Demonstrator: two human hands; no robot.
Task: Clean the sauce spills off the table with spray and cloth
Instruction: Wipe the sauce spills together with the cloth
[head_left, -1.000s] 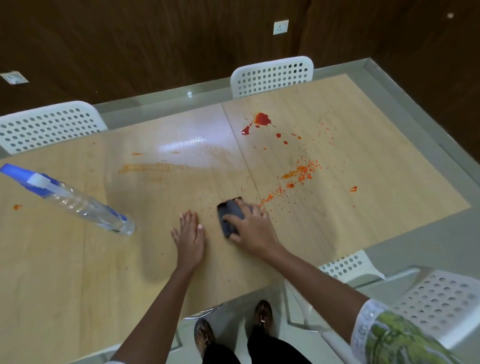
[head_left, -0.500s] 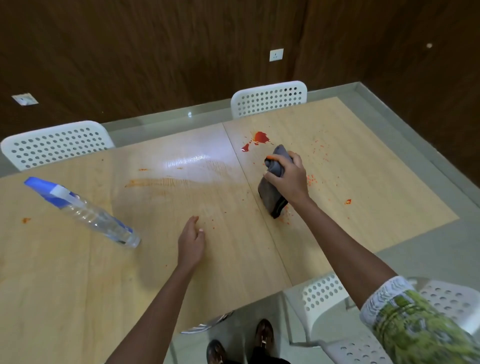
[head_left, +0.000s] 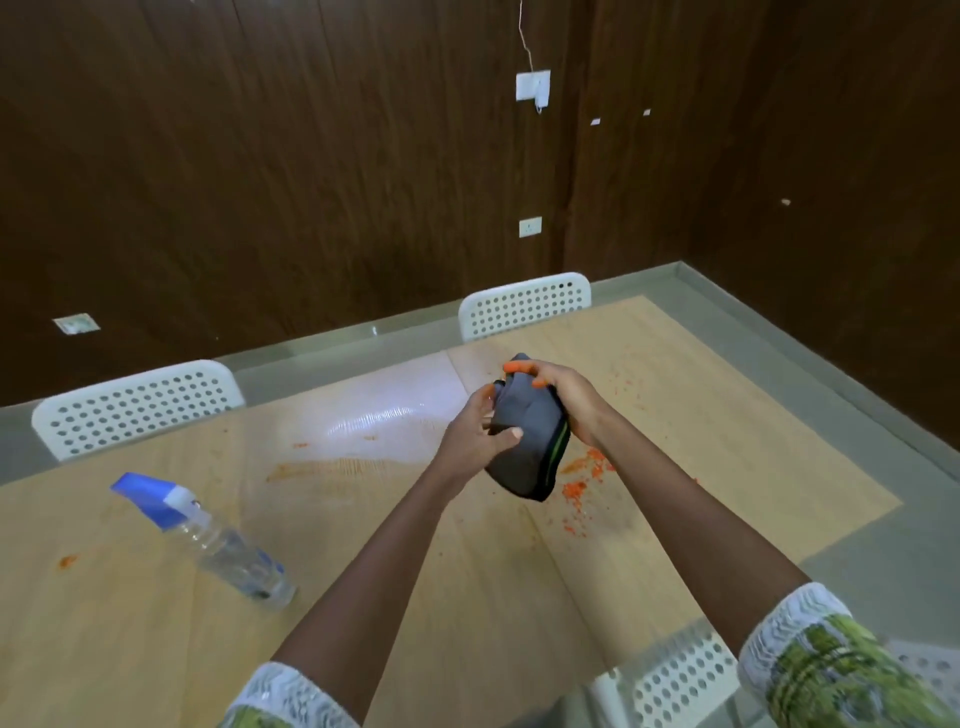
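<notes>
A dark grey cloth with a green edge hangs above the table, held between both hands. My right hand grips its top, with sauce on the fingertips. My left hand holds its left side, thumb pressed on the fabric. Orange-red sauce spatter lies on the wood just under and right of the cloth. A thin orange smear runs across the wet patch at the middle. The clear spray bottle with a blue head lies on its side at the left.
White perforated chairs stand at the far side and far left, and another at the near right edge. A small sauce spot marks the table's left end. Dark wood walls enclose the corner.
My right hand lifted the cloth off the table and up. My left hand left the tabletop and took hold of the cloth. The camera tilted upward.
</notes>
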